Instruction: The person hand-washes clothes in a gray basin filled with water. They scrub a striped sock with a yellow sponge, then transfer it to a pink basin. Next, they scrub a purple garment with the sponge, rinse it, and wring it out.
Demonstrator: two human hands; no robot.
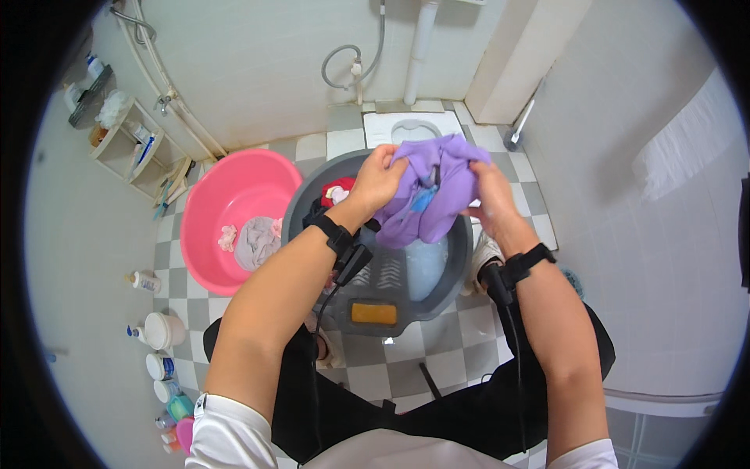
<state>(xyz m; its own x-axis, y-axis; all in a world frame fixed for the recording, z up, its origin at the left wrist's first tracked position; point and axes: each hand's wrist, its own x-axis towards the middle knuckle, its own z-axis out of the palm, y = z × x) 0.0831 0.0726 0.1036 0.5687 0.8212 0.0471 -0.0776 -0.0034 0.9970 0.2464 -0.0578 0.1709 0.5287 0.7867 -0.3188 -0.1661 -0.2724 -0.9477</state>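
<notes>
A purple garment with a blue print hangs bunched between my two hands, over the grey plastic washtub. My left hand pinches its left edge between thumb and fingers. On the opposite edge, my right hand grips the cloth, its fingers partly behind the fabric. Bluish-white soapy water lies in the tub's right part, beside a ridged washboard section. Red cloth and dark cloth sit at the tub's left side. A yellow-brown bar of soap rests in the tub's near tray.
Left of the tub stands a pink basin holding a grey cloth and a pink scrunchie. A squat toilet is behind the tub. Several bottles and jars line the left wall. A toilet brush leans at the right.
</notes>
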